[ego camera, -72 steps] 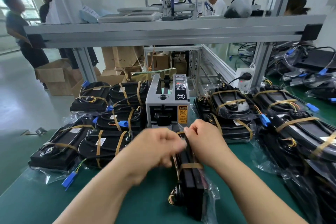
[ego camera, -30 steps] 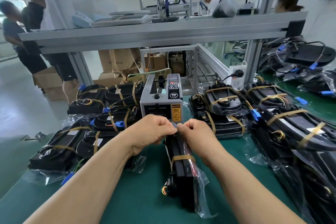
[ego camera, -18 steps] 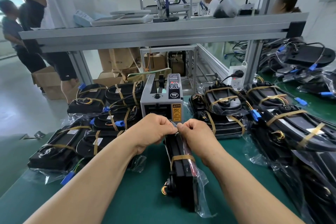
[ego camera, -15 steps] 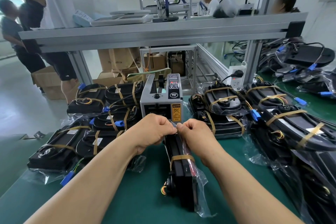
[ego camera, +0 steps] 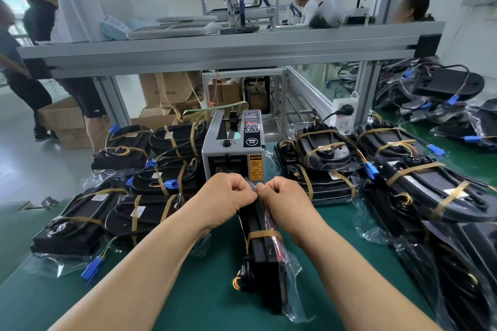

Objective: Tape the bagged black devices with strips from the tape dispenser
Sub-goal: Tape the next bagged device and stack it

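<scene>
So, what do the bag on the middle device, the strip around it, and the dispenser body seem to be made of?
The bag looks like thin clear plastic film, glossy: it crinkles and catches glare. The strip is tan, slightly shiny tape; paper or plastic, I cannot tell. The dispenser has a grey matte body, probably painted metal, perhaps plastic.

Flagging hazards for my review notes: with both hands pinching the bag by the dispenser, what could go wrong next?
The device stands on its narrow edge, held by the left hand and right hand; letting go could tip it.
Both pinch the bag just before the tape dispenser's outlet, so fingers might stray inside.
</scene>
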`<state>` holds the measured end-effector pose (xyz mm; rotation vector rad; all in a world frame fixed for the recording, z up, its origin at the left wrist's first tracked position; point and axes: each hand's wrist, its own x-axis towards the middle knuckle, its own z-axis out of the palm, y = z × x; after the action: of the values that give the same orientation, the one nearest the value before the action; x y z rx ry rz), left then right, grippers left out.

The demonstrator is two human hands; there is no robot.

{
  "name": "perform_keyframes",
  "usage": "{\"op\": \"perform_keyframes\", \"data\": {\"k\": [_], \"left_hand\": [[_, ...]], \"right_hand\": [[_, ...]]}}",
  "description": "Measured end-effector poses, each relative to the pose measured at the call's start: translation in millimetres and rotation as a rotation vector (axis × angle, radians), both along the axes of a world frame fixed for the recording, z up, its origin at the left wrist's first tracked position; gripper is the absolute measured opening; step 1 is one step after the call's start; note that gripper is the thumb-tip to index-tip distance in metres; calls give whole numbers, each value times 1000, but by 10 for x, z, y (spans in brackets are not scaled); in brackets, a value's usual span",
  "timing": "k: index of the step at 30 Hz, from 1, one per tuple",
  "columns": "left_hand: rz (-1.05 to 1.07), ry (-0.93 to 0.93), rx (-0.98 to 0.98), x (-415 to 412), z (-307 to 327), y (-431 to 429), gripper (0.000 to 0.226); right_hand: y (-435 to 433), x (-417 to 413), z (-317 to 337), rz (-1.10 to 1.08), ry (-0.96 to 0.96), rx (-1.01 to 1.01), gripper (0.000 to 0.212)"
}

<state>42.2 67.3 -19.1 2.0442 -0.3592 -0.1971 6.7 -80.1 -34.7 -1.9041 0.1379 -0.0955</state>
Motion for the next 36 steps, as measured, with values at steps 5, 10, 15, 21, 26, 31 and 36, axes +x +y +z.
{"op": "perform_keyframes", "data": {"k": [5,10,15,21,26,31,36], "left_hand": [[69,0,-59,-29,-73,-32,12],[59,62,-100,-6,-97,-20,16],[121,117,-178,33,-121,-35,7],[188,95,-186,30,-153,-91,8],[258,72,-234,-66,-192,-132,6],[283,150,-331,-158,-213,-139,14],[266,213,-379,-207,-196,-117,21]], "right_hand": [[-11,-13,-1,-1,1,4,28],[-18,-17,7,0,-1,-17,28],[-4,-9,11,-5,20,-15,28],[-9,-21,25,-14,36,-16,28],[-12,-29,43,-13,49,-52,27],[3,-44,54,-17,55,-54,26],[2,-40,75,-17,66,-86,25]]}}
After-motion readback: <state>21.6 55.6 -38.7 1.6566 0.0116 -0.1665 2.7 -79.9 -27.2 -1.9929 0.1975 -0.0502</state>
